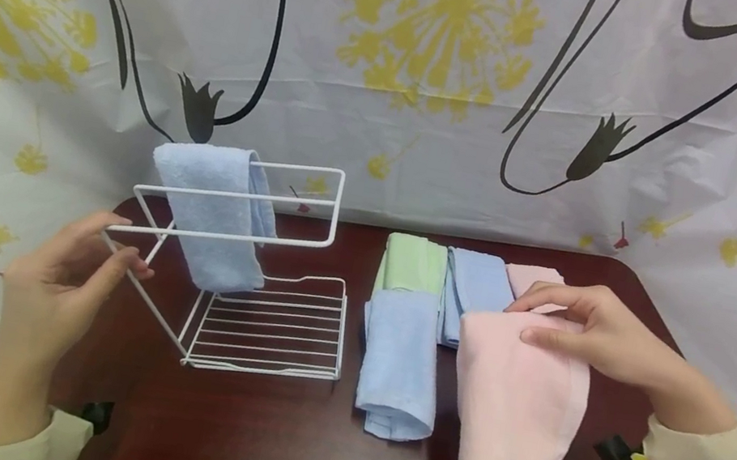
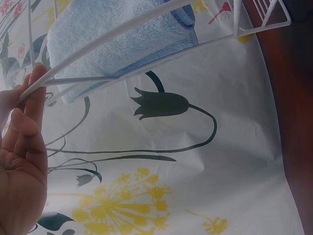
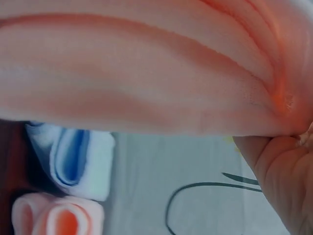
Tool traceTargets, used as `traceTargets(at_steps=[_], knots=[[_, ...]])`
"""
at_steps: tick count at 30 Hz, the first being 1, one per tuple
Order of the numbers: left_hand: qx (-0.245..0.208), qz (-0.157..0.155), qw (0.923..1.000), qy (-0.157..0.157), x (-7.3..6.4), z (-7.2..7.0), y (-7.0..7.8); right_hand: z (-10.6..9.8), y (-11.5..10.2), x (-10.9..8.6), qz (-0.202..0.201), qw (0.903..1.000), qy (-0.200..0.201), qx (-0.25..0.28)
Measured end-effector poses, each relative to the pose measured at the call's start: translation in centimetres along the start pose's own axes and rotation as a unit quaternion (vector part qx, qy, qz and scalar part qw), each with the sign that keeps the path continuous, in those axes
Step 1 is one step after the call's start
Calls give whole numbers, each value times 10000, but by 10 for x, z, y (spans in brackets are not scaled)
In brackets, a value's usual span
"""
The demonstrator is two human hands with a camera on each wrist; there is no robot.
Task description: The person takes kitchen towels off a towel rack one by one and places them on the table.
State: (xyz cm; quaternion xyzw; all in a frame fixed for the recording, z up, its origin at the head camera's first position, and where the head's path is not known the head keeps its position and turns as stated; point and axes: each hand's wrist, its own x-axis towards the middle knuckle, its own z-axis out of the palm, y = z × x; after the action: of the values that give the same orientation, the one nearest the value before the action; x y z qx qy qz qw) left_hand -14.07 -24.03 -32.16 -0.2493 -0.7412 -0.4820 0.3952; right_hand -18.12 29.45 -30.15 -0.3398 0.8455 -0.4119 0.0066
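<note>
A white wire rack [image 1: 263, 364] stands on the left of the dark table, with a rail frame above and a slatted base below. Over its rails hangs a folded blue towel [image 1: 211, 219]. My left hand [image 1: 59, 282] grips the rack's near left corner between thumb and fingers. At the right, my right hand [image 1: 604, 337] pinches the top edge of a folded pink towel [image 1: 515, 404], which hangs down in the air. In the right wrist view that pink towel [image 3: 137, 78] fills the upper part and covers most of the fingers.
Right of the rack lie folded towels: a green one [image 1: 414, 263], a blue one [image 1: 403, 359] in front, another blue one [image 1: 481, 283] and a pink one [image 1: 532, 275] partly behind my right hand. A patterned white curtain [image 1: 384, 142] hangs along the table's back and sides.
</note>
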Motion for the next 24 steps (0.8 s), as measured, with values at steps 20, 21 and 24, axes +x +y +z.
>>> traceTargets(at_steps=[20,21,24], knots=[[-27,-26,10000,-3,1,1,0,34,81,29,1628,9817,-259,949],[-39,-19,10000,1,0,0,0,36,83,30,1641,9825,-243,849],[-59,6,10000,10,0,0,0,41,89,32,1544,9871,-157,381]])
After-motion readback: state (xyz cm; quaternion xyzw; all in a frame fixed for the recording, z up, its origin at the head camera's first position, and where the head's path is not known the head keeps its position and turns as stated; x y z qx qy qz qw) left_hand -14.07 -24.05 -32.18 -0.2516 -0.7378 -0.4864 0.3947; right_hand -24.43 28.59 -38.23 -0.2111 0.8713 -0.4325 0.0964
